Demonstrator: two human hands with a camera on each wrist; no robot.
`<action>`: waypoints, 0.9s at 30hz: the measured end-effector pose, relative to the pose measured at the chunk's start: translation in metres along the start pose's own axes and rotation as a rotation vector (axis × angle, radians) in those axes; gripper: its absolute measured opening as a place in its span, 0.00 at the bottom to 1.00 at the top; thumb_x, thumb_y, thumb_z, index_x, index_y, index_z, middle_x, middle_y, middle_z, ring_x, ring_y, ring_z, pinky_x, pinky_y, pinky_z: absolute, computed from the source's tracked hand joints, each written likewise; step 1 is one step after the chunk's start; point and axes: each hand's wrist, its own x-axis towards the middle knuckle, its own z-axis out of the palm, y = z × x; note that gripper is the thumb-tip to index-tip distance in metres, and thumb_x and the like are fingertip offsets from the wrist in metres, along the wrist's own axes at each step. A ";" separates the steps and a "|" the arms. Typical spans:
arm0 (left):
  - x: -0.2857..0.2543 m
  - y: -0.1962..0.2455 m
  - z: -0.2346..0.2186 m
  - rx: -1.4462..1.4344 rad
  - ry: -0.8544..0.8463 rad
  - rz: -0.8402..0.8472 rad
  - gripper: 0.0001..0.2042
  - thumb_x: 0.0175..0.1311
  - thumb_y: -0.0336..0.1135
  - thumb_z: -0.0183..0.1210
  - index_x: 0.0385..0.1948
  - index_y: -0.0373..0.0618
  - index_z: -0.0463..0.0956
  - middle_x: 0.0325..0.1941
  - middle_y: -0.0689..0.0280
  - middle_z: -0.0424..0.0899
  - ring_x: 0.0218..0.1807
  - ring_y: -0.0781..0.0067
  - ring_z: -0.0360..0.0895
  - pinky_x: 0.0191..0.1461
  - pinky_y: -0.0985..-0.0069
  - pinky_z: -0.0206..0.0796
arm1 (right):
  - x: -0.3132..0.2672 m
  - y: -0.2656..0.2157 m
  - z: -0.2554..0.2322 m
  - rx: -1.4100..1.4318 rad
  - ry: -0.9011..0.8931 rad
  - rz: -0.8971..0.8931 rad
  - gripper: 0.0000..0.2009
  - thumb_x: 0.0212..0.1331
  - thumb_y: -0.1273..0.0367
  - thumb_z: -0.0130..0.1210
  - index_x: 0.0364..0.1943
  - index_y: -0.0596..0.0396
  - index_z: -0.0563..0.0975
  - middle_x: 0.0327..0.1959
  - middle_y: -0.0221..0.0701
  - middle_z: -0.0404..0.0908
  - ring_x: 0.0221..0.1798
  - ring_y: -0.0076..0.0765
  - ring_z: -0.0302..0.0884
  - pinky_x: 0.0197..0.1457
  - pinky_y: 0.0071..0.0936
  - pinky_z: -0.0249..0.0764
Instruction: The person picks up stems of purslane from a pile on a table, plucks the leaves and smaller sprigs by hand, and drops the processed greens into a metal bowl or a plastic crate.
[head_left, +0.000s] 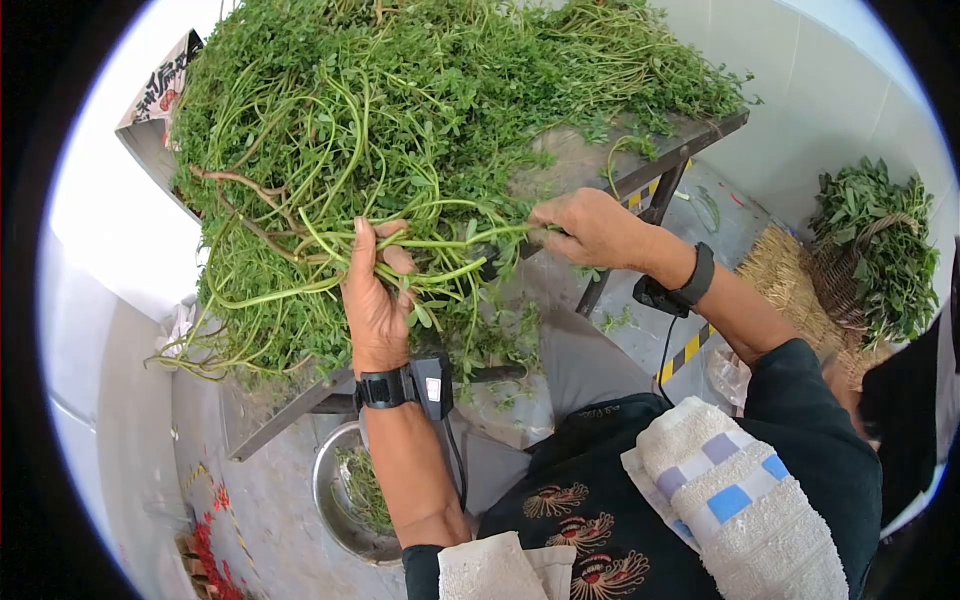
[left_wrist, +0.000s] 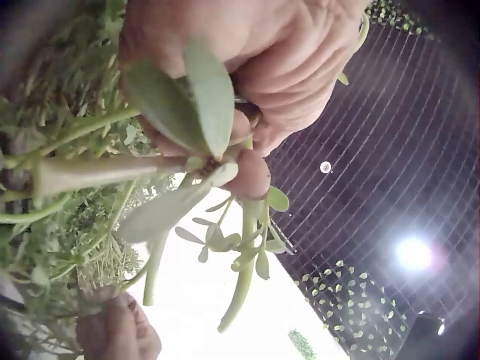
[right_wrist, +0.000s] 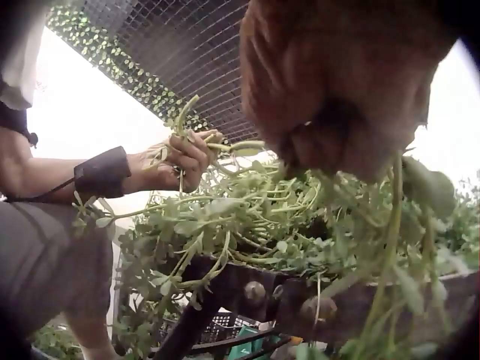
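In the head view a large heap of green purslane [head_left: 400, 110] covers the table. My left hand [head_left: 378, 310] grips a bunch of long purslane stems [head_left: 330, 245] at the heap's near side, their cut ends pointing right. To its right, my right hand [head_left: 595, 232] pinches the end of a leafy stem [head_left: 490, 236] that runs across from the left hand. In the left wrist view, thick stems [left_wrist: 97, 171] and leaves stick out around the left fingers. The right wrist view shows leafy sprigs [right_wrist: 394, 232] hanging below the right hand [right_wrist: 337, 90], whose fingertips are in shadow.
The table's dark metal edge [head_left: 690, 150] runs below the right hand. A metal basin [head_left: 322, 490] with some greens stands on the floor. At right, a wicker basket [head_left: 838, 285] of leafy greens is beside a straw mat [head_left: 775, 265]. A printed carton [head_left: 150, 125] stands at left.
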 end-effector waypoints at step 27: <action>0.000 0.002 -0.020 -0.084 -0.257 -0.014 0.23 0.69 0.49 0.45 0.21 0.39 0.75 0.32 0.57 0.79 0.30 0.67 0.73 0.38 0.71 0.68 | 0.043 -0.032 0.004 0.823 -0.066 0.524 0.11 0.61 0.63 0.49 0.31 0.56 0.76 0.15 0.20 0.69 0.15 0.13 0.56 0.18 0.17 0.50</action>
